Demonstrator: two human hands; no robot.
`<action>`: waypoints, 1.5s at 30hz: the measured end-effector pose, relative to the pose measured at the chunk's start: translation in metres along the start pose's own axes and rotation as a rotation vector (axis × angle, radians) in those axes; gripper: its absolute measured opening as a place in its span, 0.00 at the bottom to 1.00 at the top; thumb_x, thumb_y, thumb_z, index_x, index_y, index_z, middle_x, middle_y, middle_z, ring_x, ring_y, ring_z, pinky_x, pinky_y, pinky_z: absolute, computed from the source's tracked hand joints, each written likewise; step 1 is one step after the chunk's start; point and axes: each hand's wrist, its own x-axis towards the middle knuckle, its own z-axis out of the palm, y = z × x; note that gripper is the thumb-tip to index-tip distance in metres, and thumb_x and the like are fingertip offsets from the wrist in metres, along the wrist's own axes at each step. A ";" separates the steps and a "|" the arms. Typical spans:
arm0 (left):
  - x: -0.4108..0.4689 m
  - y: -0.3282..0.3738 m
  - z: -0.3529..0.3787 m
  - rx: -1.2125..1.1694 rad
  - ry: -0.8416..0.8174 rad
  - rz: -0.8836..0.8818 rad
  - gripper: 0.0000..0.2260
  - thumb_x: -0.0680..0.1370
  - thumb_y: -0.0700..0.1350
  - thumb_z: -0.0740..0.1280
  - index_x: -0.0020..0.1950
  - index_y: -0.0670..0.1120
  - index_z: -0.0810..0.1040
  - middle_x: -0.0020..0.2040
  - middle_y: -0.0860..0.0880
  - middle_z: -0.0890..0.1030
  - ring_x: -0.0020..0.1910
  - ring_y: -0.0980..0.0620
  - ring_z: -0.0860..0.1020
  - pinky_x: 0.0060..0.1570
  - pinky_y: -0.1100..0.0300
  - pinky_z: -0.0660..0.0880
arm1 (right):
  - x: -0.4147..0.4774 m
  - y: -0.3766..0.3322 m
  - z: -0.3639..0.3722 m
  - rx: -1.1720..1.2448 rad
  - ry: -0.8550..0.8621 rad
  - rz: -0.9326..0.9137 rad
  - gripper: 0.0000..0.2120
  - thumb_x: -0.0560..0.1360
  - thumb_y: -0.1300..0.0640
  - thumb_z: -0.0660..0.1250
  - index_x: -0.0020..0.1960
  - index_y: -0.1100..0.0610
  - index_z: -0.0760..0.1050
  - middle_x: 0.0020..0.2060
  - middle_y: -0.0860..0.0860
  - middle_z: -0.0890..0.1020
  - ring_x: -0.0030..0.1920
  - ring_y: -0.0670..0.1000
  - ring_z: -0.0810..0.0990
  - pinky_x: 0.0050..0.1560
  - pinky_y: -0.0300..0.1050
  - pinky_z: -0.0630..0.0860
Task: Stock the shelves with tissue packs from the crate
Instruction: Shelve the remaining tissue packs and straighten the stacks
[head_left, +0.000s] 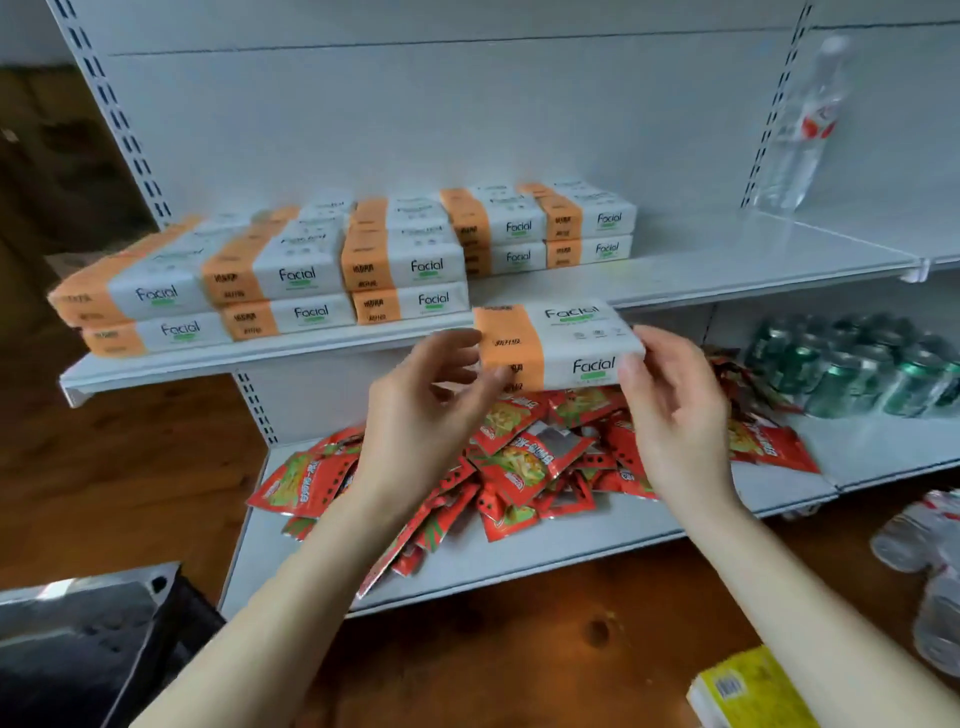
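Stacked tissue packs (291, 275) already on shelf (727, 265), two high, left and middle of frame. Room for more at right. Held pack (556, 345) in middle of frame, just under shelf edge, not yet put down. Left hand (431, 405) pinches orange end. Right hand (675, 410) grips white end. Both arms reach up from bottom. Dark crate (88, 639) lower left, inside hard to see.

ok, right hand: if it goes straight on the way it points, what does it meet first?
Likely the front lip of the upper shelf. The right hand, pinching the held tissue pack, points up and forward at it, right of the stacked packs. Depth unclear; it may clear the lip.
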 end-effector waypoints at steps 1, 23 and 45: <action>0.011 0.004 0.004 0.040 0.026 0.037 0.09 0.72 0.45 0.72 0.51 0.51 0.77 0.41 0.58 0.80 0.37 0.67 0.78 0.39 0.74 0.73 | 0.013 0.000 0.000 -0.015 0.002 -0.015 0.10 0.77 0.64 0.61 0.57 0.56 0.69 0.50 0.42 0.76 0.50 0.30 0.76 0.50 0.24 0.71; 0.096 -0.029 0.036 0.539 0.171 0.097 0.06 0.76 0.41 0.67 0.45 0.39 0.80 0.41 0.42 0.81 0.39 0.41 0.77 0.36 0.55 0.71 | 0.127 0.044 0.035 -0.504 -0.293 0.175 0.12 0.78 0.58 0.60 0.61 0.59 0.72 0.55 0.54 0.80 0.55 0.54 0.78 0.56 0.53 0.75; 0.047 -0.020 0.088 0.478 -0.174 0.165 0.09 0.77 0.47 0.62 0.49 0.46 0.80 0.43 0.47 0.83 0.42 0.43 0.80 0.41 0.51 0.76 | 0.066 0.053 0.007 -0.389 -0.128 0.148 0.15 0.76 0.60 0.65 0.62 0.61 0.74 0.58 0.54 0.79 0.60 0.51 0.76 0.60 0.41 0.70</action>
